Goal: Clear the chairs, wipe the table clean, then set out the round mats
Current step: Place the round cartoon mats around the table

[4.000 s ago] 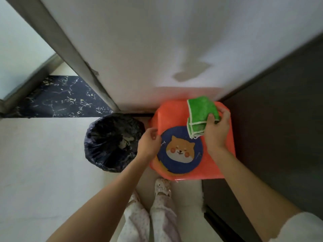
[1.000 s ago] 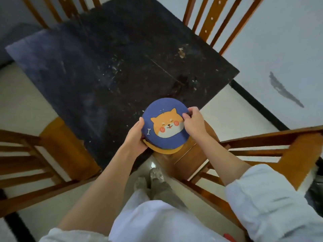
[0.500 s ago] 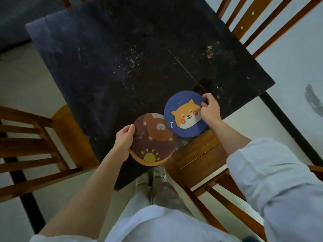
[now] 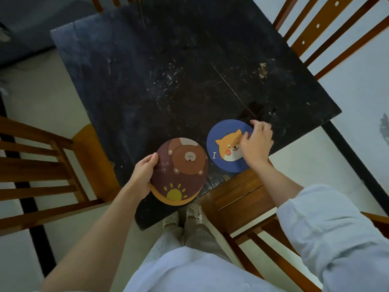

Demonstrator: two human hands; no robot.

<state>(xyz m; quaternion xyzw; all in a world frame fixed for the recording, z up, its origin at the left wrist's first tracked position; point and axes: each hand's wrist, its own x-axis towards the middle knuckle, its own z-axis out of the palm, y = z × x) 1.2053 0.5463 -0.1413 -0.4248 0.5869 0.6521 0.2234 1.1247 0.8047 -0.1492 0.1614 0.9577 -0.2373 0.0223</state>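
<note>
Stood at near corner of dark tabletop (image 4: 189, 81), wooden chairs (image 4: 42, 165) drawn up on the sides in view. Blue dog mat (image 4: 225, 144) laid flat at near right corner of tabletop, edge close to the rim. Right hand (image 4: 255, 144) rested on the mat's right side, fingers (image 4: 257, 125) loosely bent over its far edge; grip or mere press could not be told. Left hand (image 4: 143, 175) gripped the remaining stack by its left rim, thumb on top, fingers curled beneath: brown bear mat (image 4: 181, 171) uppermost, a sliver of orange mat (image 4: 168, 202) showing under it at the near edge. Stack held tilted just above the tabletop corner, beside the blue mat, apart from it. Judged: chair seats in view bare, so clearing likely done; tabletop free of loose items yet showing pale flecks and scuffs, wear or leftover dirt not distinguishable. Mat-setting judged in early stage: one mat down, at least two left to place, remaining seats unserved
</note>
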